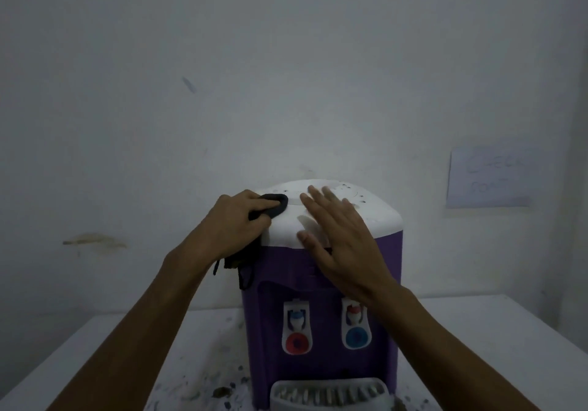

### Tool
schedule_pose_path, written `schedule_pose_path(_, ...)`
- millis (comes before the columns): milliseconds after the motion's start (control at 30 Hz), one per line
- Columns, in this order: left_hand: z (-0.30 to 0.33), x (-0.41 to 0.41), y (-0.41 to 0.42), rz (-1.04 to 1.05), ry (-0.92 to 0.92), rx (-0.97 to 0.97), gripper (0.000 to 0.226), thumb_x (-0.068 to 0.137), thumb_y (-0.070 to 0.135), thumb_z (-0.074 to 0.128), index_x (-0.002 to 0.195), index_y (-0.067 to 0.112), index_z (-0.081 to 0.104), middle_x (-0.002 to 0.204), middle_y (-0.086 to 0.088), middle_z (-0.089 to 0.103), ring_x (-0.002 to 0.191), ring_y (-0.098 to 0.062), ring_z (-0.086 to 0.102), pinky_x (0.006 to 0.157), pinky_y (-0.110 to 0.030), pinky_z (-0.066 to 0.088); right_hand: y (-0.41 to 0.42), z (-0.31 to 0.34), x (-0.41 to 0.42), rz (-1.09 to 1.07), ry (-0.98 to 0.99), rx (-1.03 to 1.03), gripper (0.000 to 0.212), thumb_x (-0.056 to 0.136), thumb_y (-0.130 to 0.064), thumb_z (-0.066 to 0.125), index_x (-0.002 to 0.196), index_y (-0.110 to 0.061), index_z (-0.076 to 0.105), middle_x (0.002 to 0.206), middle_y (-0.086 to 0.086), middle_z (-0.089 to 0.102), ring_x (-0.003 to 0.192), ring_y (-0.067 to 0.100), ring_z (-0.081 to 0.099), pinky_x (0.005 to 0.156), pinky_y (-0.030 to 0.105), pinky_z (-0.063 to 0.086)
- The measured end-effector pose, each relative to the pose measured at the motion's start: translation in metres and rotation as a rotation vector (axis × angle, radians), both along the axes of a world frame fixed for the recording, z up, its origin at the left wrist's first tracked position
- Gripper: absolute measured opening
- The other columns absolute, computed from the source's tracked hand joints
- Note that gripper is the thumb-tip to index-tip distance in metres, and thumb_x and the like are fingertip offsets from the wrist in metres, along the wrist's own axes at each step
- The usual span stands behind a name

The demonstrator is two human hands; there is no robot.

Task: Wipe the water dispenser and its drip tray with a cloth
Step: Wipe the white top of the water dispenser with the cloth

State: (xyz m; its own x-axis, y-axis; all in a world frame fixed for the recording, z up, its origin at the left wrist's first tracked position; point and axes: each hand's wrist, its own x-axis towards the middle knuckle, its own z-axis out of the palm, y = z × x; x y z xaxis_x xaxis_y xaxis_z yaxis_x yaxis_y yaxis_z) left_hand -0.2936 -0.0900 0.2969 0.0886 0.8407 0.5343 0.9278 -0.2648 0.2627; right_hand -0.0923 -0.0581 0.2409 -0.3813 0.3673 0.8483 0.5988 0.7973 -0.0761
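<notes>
A purple water dispenser (321, 286) with a white top (375, 216) stands on a white table. Its grey slotted drip tray (329, 393) juts out at the bottom, below two taps with a red and a blue button. My left hand (235, 222) grips a black cloth (273, 206) and presses it on the top's left edge; frayed ends of the cloth hang down the purple side. My right hand (343, 245) lies flat on the white top with fingers spread, holding nothing.
The white table (509, 340) carries dark specks and dirt around the dispenser's base. Close behind rises a pale wall (286, 76) with a stain at the left. A paper note (490, 176) is stuck to the wall at the right.
</notes>
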Motion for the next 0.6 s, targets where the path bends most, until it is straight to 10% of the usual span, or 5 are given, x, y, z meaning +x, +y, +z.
schedule_pose_path(233,-0.03,0.037,-0.016,0.037,0.095,0.214,0.059,0.079,0.055,0.025,0.132,0.043,0.048,0.133,0.016,0.051,0.115,-0.018,0.04,0.099,-0.034,0.037,0.016,-0.022,0.055,-0.002,0.515,-0.105,0.046,0.096,-0.041,0.035,0.138,-0.022,0.043,0.146,-0.013,0.033,0.14,0.004,0.023,0.113,0.036,0.026)
schedule_pose_path(600,-0.024,0.127,0.002,-0.009,0.249,0.273,0.04,0.095,0.038,0.038,0.135,0.038,0.045,0.136,0.009,0.049,0.119,-0.021,0.04,0.1,-0.035,0.03,0.006,-0.023,0.068,0.123,0.548,-0.17,0.041,0.093,-0.047,0.033,0.127,-0.029,0.048,0.132,-0.012,0.049,0.123,-0.001,0.043,0.101,0.009,0.033)
